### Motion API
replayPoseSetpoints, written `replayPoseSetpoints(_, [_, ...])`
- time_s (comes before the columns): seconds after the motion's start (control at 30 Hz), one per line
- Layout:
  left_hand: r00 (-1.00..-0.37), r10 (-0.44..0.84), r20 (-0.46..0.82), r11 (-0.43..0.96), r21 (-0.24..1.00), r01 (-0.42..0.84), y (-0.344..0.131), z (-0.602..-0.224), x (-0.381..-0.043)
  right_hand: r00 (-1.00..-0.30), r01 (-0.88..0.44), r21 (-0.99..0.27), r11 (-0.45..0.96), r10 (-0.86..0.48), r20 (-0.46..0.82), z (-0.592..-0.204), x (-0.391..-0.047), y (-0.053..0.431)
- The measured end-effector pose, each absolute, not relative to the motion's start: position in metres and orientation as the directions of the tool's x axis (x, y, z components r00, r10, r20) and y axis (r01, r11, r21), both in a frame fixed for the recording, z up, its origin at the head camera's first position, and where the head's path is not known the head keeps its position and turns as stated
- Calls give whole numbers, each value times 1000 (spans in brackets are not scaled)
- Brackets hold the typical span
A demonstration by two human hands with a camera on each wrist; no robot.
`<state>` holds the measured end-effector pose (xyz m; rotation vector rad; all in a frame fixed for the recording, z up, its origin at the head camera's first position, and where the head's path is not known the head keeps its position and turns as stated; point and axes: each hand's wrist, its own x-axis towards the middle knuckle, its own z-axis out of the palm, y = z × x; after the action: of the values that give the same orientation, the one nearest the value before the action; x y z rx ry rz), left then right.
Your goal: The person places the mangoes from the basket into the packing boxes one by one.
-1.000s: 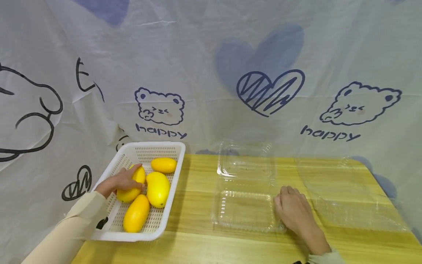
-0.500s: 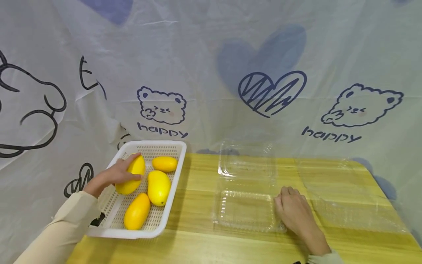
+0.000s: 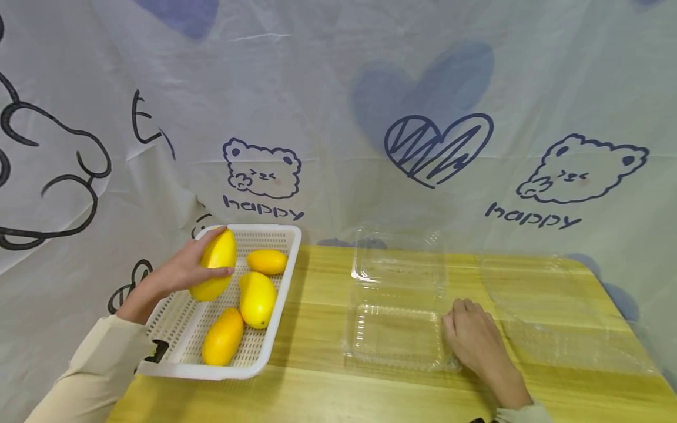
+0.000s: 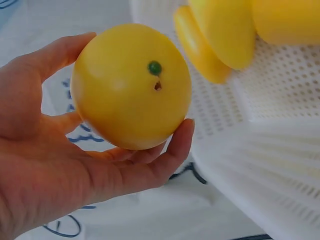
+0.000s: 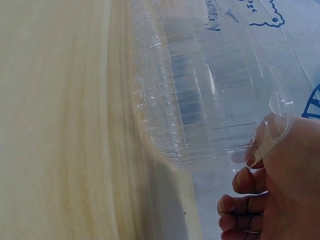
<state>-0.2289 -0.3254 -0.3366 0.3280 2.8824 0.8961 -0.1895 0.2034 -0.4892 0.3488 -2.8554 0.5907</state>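
Note:
My left hand (image 3: 186, 265) grips a yellow mango (image 3: 218, 267) and holds it above the left part of a white perforated basket (image 3: 277, 314). In the left wrist view, thumb and fingers curve round that mango (image 4: 127, 95), whose end has a green spot. Three more mangoes lie in the basket: a small one (image 3: 267, 262) at the back, a large one (image 3: 258, 301), and an orange-yellow one (image 3: 223, 337) in front. My right hand (image 3: 474, 339) pinches the edge of an opened clear plastic clamshell container (image 5: 210, 100), its other fingers curled.
A second clear plastic container (image 3: 576, 341) lies at the right of the wooden table (image 3: 317, 388). Behind the table hangs a pale cloth (image 3: 338, 117) with bear and heart drawings. The basket stands at the table's left side.
My left hand has lifted the mango up from among the others in the basket, tilting it more upright. The right hand keeps its place at the container's edge.

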Motion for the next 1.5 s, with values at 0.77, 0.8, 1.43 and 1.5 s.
replayPoseSetpoints(0.77, [-952, 190, 240, 696, 651, 303, -265, -313, -184, -954, -259, -371, 892, -176, 241, -488, -190, 202])
replayPoseSetpoints(0.8, [-949, 195, 248, 687, 656, 313, -262, -315, -183, -955, -258, -372, 892, -176, 240, -488, -190, 202])
replayPoseSetpoints(1.43, [-917, 171, 361, 613, 690, 386, -204, -322, -156, -953, -269, -389, 881, -185, 242, -492, -193, 200])
replayPoseSetpoints(1.5, [-907, 165, 386, 598, 692, 404, -198, -322, -153, -954, -265, -387, 883, -180, 241, -491, -192, 201])
